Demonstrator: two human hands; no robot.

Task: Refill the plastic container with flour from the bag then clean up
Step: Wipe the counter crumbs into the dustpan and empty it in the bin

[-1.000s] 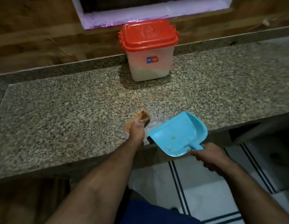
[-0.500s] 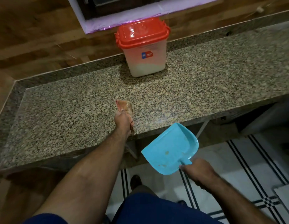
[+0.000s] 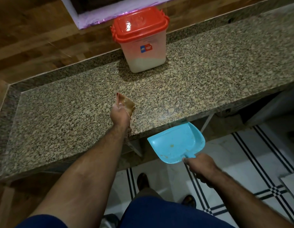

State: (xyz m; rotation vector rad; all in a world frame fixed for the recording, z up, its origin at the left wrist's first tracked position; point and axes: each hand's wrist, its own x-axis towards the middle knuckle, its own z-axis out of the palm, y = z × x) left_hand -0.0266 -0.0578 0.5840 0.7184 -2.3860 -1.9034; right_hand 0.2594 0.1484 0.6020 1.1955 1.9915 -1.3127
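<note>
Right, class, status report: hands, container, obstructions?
Left hand grips cloth on counter. Right hand holds dustpan below edge. Container lidded. Nothing obstructing.

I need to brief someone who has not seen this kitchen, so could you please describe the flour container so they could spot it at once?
Find the long speckled granite counter and follow it to its back edge by the wooden wall. There stands the plastic container, upright, with flour filling its lower part. It is the only tub on the counter, and its closed red lid sets it apart from the blue dustpan held at the front edge.

Countertop (image 3: pixel 60 112) lies open; only the container (image 3: pixel 141 40) stands at its back.
</note>
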